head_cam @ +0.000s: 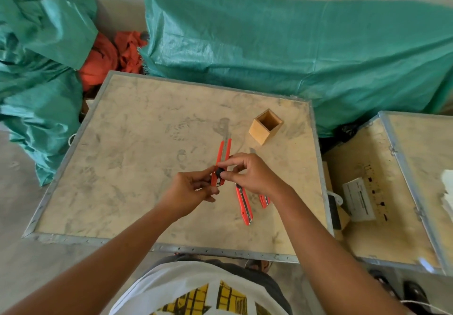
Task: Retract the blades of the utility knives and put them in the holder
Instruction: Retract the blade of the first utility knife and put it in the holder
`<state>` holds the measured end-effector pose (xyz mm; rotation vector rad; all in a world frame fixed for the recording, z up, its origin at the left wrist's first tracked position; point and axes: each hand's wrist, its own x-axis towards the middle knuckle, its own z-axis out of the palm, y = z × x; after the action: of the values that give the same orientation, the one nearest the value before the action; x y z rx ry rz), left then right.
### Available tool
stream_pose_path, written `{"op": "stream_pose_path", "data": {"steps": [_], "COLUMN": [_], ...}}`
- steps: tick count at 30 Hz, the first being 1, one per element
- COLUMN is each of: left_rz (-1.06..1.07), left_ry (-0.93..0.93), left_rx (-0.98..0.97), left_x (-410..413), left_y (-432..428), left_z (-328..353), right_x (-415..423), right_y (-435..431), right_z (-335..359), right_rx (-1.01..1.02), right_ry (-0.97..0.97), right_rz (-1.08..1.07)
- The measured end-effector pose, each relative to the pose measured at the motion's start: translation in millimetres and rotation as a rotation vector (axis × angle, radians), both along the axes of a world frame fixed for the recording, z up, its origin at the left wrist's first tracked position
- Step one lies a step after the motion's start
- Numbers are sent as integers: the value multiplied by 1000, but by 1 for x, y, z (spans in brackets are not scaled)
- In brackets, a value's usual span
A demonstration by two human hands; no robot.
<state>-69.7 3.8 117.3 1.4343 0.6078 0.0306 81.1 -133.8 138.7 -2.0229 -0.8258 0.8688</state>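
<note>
I hold an orange utility knife [224, 154] above the middle of the wooden crate top [137, 157]. My left hand [190, 192] grips its near end. The thumb and forefinger of my right hand [252, 173] pinch the black slider on it. A short tip of blade shows at its far end. Two more orange knives lie on the crate: one [244, 204] just under my right hand, another [264, 200] mostly hidden by my right wrist, its blade tip [253, 150] showing beyond my fingers. The square wooden holder [266, 126] stands upright behind them and holds nothing.
A second crate [367, 192] with a white label stands to the right. Green tarpaulin bundles [294, 44] and orange cloth [105, 57] lie behind and to the left of the crate. Metal strips edge the crate top.
</note>
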Motion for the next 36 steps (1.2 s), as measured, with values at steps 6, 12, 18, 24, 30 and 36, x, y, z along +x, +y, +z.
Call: {"op": "stream_pose_path", "data": {"steps": [6,12,18,24,30,36], "left_rz": [76,96,103,72,15,-75], "left_ry": [-53,-84,-103,-83,-48,13], "left_rx": [25,54,73,100,74,100], "left_x": [28,63,91,115,148,196], "left_y": [-25,-51,-70,-75,-71,-51], "left_z": [12,23,31,30,20,0], "right_x": [20,58,81,104,127,185], "right_y": [-16,-42,-55,-69,-68,-55], "right_z": [8,23,23,20,-1,-19], "right_rx": [52,107,148,186,192,219], "right_ry": [-135,-146,-255,-209,-199,-93], "right_rz": [-98,-7,-75,-52,-212,-353]}}
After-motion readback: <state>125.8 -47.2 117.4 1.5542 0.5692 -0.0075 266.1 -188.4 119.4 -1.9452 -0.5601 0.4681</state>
